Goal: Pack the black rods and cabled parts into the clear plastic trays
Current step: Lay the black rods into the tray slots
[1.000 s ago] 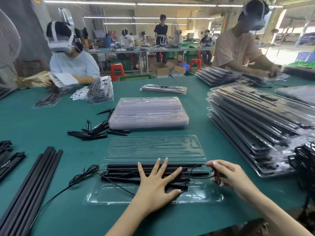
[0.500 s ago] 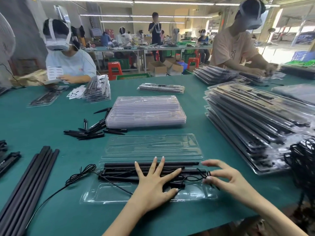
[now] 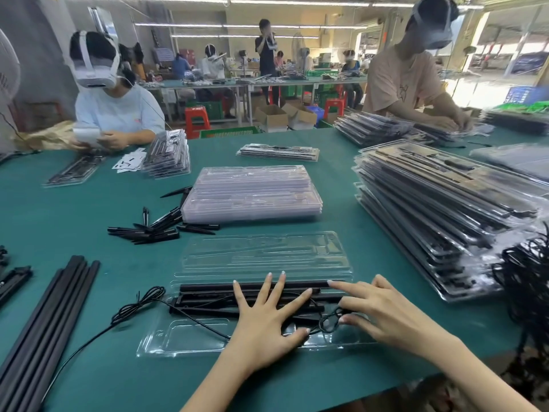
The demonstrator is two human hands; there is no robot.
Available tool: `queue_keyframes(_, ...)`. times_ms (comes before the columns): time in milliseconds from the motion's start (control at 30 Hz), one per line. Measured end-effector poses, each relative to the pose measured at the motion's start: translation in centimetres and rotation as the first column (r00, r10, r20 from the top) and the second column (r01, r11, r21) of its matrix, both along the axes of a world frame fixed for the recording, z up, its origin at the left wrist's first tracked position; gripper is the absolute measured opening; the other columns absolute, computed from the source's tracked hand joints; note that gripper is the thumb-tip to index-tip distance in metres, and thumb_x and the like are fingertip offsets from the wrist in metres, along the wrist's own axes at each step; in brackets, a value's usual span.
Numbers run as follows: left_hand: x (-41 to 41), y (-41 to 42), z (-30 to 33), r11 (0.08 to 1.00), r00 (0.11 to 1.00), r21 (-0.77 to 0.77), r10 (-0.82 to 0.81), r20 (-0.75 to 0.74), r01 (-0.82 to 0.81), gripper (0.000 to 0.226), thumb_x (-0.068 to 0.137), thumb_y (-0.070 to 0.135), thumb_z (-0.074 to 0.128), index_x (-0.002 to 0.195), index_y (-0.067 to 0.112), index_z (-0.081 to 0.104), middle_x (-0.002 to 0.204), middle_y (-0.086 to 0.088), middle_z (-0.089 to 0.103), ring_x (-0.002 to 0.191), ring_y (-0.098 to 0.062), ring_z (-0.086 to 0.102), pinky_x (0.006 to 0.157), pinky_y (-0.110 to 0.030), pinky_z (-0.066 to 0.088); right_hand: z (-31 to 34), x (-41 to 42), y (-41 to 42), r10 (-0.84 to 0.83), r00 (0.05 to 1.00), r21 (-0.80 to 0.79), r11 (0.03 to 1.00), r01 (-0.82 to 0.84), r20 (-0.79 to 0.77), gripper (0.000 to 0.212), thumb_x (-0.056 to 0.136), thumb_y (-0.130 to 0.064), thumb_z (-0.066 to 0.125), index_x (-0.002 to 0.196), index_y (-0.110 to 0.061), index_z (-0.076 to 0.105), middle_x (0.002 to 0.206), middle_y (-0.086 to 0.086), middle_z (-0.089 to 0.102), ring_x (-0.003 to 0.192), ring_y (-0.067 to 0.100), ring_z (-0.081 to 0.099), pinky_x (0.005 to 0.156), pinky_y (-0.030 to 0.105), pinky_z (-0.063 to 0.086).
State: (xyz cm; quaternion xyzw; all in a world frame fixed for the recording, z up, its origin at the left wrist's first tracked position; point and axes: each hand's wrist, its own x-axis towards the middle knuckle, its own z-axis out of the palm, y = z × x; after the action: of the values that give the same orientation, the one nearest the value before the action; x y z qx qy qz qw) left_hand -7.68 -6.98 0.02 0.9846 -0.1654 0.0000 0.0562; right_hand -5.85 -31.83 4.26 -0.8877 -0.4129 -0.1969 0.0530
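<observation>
Ideally, the spread left hand [image 3: 264, 325] pins the black rods [image 3: 208, 295] flat while right hand [image 3: 386, 315] fingertips [image 3: 343, 320] tuck the cable loop [image 3: 328, 321] into the clear tray [image 3: 190, 337].

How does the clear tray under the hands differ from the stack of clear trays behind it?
The tray under the hands is a single one lying opened out; the stack of clear trays is several nested together. The near tray holds black rods and a cable; the stack looks unfilled. The left hand presses on the near tray's contents; nothing touches the stack. Both are clear plastic on the green table.
</observation>
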Motion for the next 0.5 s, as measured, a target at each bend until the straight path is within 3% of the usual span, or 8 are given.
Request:
queue_keyframes(133, 0.0, 0.1, 0.0, 1.0, 1.0, -0.022, -0.004, 0.001, 0.004, 0.056, 0.085, 0.072, 0.018, 0.128, 0.072, -0.018, 0.156, 0.009, -0.023, 0.141, -0.014, -0.028, 0.096, -0.066, -0.032, 0.9, 0.0, -1.3, 0.132, 0.982, -0.03, 0.991, -0.129, 0.132, 0.023, 0.094, -0.044, 0.048, 0.087, -0.028, 0.063, 0.116, -0.004, 0.06, 0.086, 0.008, 0.055, 0.077, 0.028, 0.028)
queue_keyframes(267, 0.0, 0.3, -0.1, 0.999, 1.0, -0.039, 0.004, -0.004, -0.004, 0.054, 0.086, 0.073, 0.018, 0.126, 0.072, -0.019, 0.154, 0.013, -0.025, 0.14, -0.011, -0.029, 0.096, -0.063, -0.033, 0.5, -0.9, -1.9, 0.098, 0.986, -0.11, 0.99, -0.084, 0.134, 0.027, 0.09, -0.049, 0.05, 0.079, -0.028, 0.065, 0.121, -0.005, 0.062, 0.089, 0.01, 0.059, 0.077, 0.031, 0.028)
queue_keyframes(400, 0.1, 0.4, 0.0, 0.997, 0.999, -0.073, 0.006, -0.034, -0.008, 0.056, 0.08, 0.079, 0.013, 0.125, 0.072, -0.02, 0.152, 0.018, -0.026, 0.141, -0.006, -0.026, 0.098, -0.06, -0.034, -0.5, -2.0, -1.4, 0.018, 1.0, 0.271, 0.963, -0.015, -0.008, 0.045, 0.098, -0.048, 0.038, 0.071, -0.028, 0.068, 0.125, -0.015, 0.059, 0.086, 0.001, 0.047, 0.075, 0.032, 0.03)
queue_keyframes(467, 0.1, 0.3, 0.0, 0.998, 1.0, -0.067, 0.004, -0.026, -0.006, 0.059, 0.08, 0.079, 0.014, 0.127, 0.071, -0.02, 0.153, 0.019, -0.025, 0.142, -0.006, -0.025, 0.098, -0.06, -0.034, -0.3, -2.2, -0.9, -0.077, 0.997, 0.342, 0.937, 0.076, -0.01, 0.032, 0.094, -0.05, 0.046, 0.102, -0.029, 0.07, 0.123, -0.018, 0.057, 0.091, 0.002, 0.048, 0.077, 0.031, 0.033)
queue_keyframes(500, 0.1, 0.3, 0.0, 0.998, 1.0, -0.059, 0.003, -0.023, -0.005, 0.059, 0.081, 0.079, 0.015, 0.127, 0.07, -0.021, 0.153, 0.019, -0.024, 0.142, -0.006, -0.025, 0.097, -0.061, -0.034, -0.2, -2.2, -0.7, -0.164, 0.986, 0.309, 0.937, 0.162, -0.022, 0.041, 0.088, -0.054, 0.054, 0.121, -0.031, 0.061, 0.127, -0.018, 0.053, 0.097, 0.004, 0.047, 0.08, 0.031, 0.034)
